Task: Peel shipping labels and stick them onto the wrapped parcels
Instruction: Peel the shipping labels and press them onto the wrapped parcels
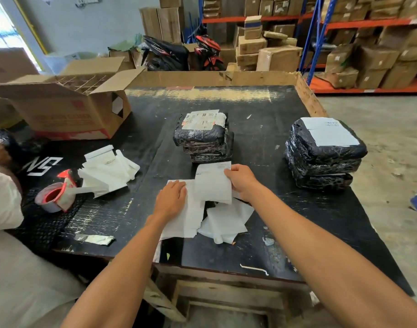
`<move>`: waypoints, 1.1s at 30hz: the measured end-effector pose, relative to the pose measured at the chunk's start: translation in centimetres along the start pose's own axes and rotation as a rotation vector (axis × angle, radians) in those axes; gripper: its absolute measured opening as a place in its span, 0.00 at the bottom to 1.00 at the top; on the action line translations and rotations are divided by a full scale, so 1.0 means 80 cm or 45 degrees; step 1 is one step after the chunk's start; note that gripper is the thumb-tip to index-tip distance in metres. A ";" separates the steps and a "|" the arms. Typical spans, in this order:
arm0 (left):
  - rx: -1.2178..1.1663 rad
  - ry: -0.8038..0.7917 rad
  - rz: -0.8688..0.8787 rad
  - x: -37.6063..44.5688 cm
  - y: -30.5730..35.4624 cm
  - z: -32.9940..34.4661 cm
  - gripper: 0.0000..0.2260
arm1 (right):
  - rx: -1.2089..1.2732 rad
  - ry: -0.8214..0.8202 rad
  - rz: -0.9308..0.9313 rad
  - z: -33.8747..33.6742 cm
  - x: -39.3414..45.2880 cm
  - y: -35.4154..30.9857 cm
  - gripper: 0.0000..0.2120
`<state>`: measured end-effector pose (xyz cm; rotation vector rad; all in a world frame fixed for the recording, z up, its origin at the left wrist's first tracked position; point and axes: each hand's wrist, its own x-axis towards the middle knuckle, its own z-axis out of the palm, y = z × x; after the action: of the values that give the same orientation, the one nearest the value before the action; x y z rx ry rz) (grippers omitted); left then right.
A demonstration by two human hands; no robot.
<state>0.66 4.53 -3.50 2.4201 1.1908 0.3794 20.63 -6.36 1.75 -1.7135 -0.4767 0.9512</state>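
Head view: the right hand (241, 183) pinches a shipping label (213, 183) lifted off the label sheets (186, 214), which the flat, spread left hand (172, 197) presses onto the black surface (261, 110) near its front edge. Just behind stands a stack of wrapped parcels (204, 136); another parcel stack (324, 152) sits at the right edge. A tape dispenser (58, 195), peeled backing papers (108, 171) and an open carton (67, 105) crowd the left side.

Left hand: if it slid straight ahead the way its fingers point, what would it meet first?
Probably the lifted label that the right hand pinches; past it stands the middle parcel stack. The left hand lies flat on paper; depth is unclear.
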 end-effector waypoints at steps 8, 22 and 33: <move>-0.902 -0.128 -0.119 0.006 0.104 -0.020 0.23 | 0.153 -0.222 -0.081 -0.073 -0.022 0.002 0.07; -1.562 -0.210 -0.194 0.019 0.216 -0.010 0.07 | 0.081 -0.184 -0.442 -0.161 -0.034 -0.021 0.04; -1.448 -0.255 -0.022 0.022 0.227 -0.015 0.11 | -0.007 -0.327 -0.545 -0.187 -0.042 -0.026 0.08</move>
<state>13.71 -3.69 6.28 1.4040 0.6110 0.5832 30.68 -17.08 6.59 -1.4175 -0.9720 0.8539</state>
